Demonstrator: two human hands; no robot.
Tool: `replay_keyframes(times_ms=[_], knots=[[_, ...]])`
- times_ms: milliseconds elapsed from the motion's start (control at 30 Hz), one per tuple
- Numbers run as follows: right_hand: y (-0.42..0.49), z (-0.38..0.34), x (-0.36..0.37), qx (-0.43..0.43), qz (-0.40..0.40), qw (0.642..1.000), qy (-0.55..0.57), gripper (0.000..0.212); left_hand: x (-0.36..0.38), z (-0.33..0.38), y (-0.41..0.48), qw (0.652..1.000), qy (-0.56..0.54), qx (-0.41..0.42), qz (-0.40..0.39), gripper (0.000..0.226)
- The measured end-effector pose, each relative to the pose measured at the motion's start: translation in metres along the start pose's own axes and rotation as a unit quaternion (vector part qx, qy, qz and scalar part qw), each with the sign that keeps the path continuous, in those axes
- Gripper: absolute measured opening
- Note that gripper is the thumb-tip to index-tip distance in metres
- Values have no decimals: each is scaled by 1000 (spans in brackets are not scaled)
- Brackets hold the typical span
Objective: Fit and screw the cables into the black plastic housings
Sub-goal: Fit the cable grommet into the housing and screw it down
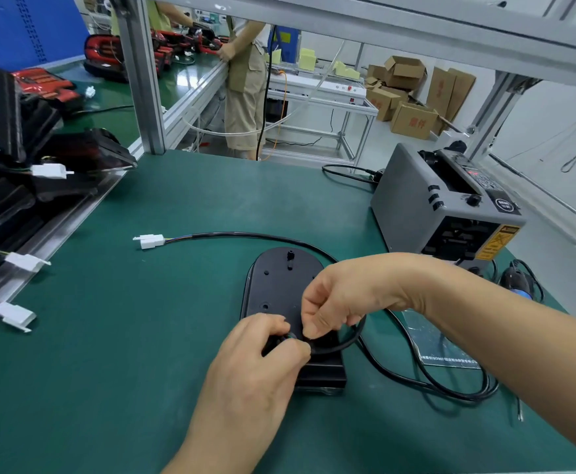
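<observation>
A black plastic housing (276, 282) lies flat on the green mat in front of me, rounded end away from me. A black cable (245, 235) runs from a white connector (150, 240) around the housing's far end and loops back to my hands. My left hand (255, 364) pinches the cable's end at the housing's near part. My right hand (341, 295) pinches the same cable just beside it, bending it into a loop (351, 340). What lies under the fingers is hidden.
A grey tape dispenser (443, 206) stands at the right. A rack of black housings with white connectors (52, 171) lines the left edge. A black tool (519, 282) and spare cable coils (450, 388) lie at the right. A person stands at the far bench (245, 80).
</observation>
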State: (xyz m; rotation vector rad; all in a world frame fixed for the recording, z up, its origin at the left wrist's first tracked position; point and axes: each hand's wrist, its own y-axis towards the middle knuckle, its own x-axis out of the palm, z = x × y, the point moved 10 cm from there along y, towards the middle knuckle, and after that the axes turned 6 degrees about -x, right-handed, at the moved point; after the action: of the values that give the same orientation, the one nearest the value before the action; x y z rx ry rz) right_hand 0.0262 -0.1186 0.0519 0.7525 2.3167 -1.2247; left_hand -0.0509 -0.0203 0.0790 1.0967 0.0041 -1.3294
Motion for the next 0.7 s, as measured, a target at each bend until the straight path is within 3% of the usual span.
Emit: replay_keyframes(times_ms=[467, 600, 700], knots=[[0, -4, -1, -19, 29, 999, -10, 13, -2, 2, 0, 1000, 9, -9, -7, 5], [-7, -4, 1, -48, 67, 996, 20, 8, -1, 2, 1, 1000, 13, -9, -6, 5], [-13, 2, 1, -55, 119, 991, 37, 18, 0, 3, 2, 1000, 11, -8, -8, 5]])
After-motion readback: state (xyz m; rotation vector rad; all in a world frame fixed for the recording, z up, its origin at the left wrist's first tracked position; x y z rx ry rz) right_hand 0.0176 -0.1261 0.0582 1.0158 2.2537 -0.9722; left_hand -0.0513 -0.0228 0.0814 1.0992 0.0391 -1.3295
